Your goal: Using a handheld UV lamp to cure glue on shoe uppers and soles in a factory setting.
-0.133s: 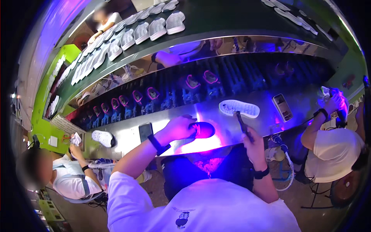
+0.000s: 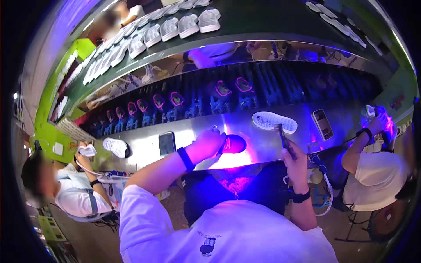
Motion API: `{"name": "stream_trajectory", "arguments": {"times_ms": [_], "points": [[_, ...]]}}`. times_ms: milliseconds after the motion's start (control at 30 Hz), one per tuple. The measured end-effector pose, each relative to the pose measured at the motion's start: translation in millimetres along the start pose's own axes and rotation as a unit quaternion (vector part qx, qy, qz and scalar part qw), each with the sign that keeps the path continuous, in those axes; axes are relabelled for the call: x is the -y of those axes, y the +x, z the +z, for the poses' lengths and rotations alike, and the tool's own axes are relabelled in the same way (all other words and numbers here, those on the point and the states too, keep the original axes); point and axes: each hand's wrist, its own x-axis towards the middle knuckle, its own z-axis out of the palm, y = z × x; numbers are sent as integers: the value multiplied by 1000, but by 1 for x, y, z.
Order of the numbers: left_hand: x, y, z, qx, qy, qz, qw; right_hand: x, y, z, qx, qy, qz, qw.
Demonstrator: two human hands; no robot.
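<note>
On the metal bench (image 2: pixel 302 114), right of centre, we have the white sole (image 2: pixel 268 119), long axis slanting down rightward; mid-frame, our left hand (image 2: pixel 208 143) holds the dark shoe (image 2: pixel 235 144); our right hand (image 2: pixel 295 157), nearer the sole and below right of it, grips a brush-like tool (image 2: pixel 283 138).

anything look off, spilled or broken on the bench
Nothing looks spilled or broken. The pinkish glare beside the dark shoe in the left hand looks odd, but seems to be light rather than a stain. The white sole near the dark brush shows no visible damage.
</note>
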Motion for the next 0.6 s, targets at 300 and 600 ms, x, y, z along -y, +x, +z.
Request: {"name": "stream_trajectory", "arguments": {"times_ms": [300, 600], "points": [[-33, -27, -83, -180, -581, -152, 779, 26, -34, -12, 3, 65, -19, 998], [-71, -43, -111, -400, -307, 75, 860, 68, -30, 9, 71, -49, -79, 993]]}}
